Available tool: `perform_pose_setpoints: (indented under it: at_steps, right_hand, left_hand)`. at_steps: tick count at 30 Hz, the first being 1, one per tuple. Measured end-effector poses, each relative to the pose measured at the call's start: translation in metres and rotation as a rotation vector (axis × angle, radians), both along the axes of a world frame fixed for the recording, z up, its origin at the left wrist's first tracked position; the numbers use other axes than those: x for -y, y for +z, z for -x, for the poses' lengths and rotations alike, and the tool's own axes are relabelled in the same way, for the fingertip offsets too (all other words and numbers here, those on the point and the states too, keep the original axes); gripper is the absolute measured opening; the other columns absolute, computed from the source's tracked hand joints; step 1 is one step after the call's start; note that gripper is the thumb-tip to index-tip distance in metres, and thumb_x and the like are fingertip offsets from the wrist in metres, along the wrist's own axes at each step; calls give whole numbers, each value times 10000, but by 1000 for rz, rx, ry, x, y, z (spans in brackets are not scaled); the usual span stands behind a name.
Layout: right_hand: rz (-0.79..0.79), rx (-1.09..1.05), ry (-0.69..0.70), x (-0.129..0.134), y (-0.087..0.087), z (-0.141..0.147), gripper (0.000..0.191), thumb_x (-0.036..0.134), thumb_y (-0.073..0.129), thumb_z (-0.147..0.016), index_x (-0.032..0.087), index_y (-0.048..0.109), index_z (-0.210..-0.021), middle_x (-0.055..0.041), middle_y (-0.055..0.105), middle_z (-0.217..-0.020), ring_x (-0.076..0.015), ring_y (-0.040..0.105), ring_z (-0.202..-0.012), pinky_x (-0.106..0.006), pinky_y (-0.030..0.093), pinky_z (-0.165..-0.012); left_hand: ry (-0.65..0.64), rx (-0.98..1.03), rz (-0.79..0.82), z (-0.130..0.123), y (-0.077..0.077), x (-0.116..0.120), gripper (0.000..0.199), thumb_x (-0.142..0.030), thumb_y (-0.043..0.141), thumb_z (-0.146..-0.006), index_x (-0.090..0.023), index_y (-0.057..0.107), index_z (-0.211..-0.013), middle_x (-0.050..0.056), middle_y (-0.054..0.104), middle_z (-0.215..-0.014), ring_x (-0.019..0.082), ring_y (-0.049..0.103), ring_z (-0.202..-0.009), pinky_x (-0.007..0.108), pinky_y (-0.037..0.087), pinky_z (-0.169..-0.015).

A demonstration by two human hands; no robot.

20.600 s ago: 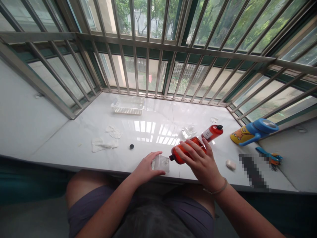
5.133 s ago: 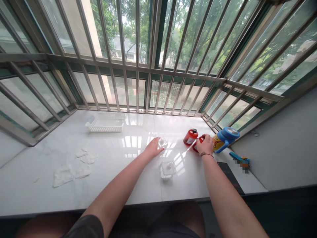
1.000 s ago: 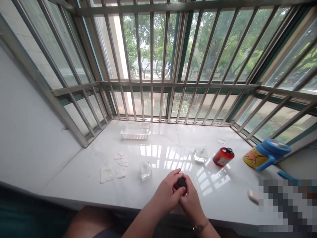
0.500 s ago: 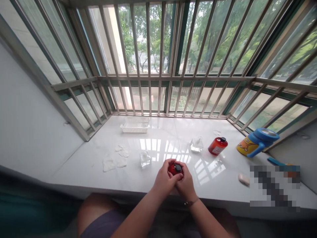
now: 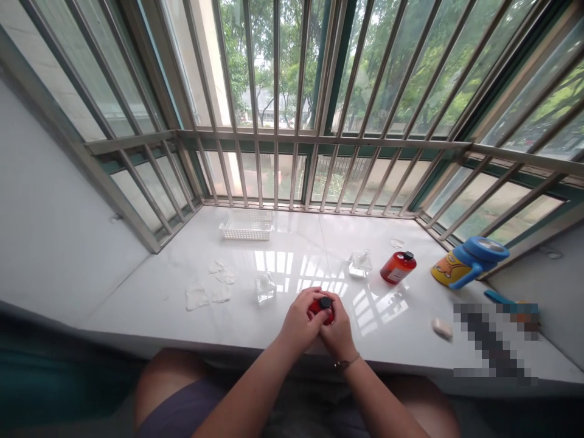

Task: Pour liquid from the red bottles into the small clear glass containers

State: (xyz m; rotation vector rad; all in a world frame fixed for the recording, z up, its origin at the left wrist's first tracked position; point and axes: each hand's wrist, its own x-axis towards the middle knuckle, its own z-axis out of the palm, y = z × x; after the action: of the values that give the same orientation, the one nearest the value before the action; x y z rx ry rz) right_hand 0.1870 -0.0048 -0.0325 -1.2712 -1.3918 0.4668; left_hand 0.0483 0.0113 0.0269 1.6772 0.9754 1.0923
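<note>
Presently cupping the red bottle between the left hand and the right hand, near the front edge of the white counter, with fingers curled closely round both sides, a thumb pressed across the front and the black cap exposed between them; not revealing any contact between base and counter. Probably handling as moderately weighty if holding liquid, seemingly stiff-walled and smooth, perhaps turning slippery under wet fingers, likely proving less fragile than the 2 clear containers standing apart on the counter. Best gripping low around the body, sparing the cap any squeeze
</note>
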Motion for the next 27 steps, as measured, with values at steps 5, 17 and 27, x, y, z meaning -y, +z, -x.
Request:
perform_pose_setpoints:
  at_steps: [5, 17, 27]
  right_hand:
    - [35, -14, -6, -4, -7, 1, 467, 374, 810, -826, 250, 632, -1240, -77, 728, -1132, -283, 718, -986, -465, 632, -884]
    - [6, 32, -5, -4, -10, -4, 501, 468, 818, -877, 260, 630, -1291, -104, 689, -1241, -299, 700, -1098, -509, 624, -980]
    - [26, 19, -41, -6, -9, 3, 509, 476, 819, -872, 263, 629, -1294, -107, 692, -1240, -302, 700, -1084, -509, 622, -972]
  left_hand:
    - [40, 42, -111, 2, 13, -3, 254, -181, 756, -906, -247, 727, -1150, 97, 705, -1365, 283, 677, -1286, 478, 532, -1146]
    - [608, -797, -329, 192, -26, -18, 249, -254, 575, -1004, -199, 675, -1225, 141, 744, -1197, 351, 705, -1129, 523, 578, -1029]
    - [485, -1232, -185, 205, -54, -31, 415, -30, 468, -979, -183, 731, -1262, 147, 702, -1170, 319, 663, -1038, 441, 559, -907]
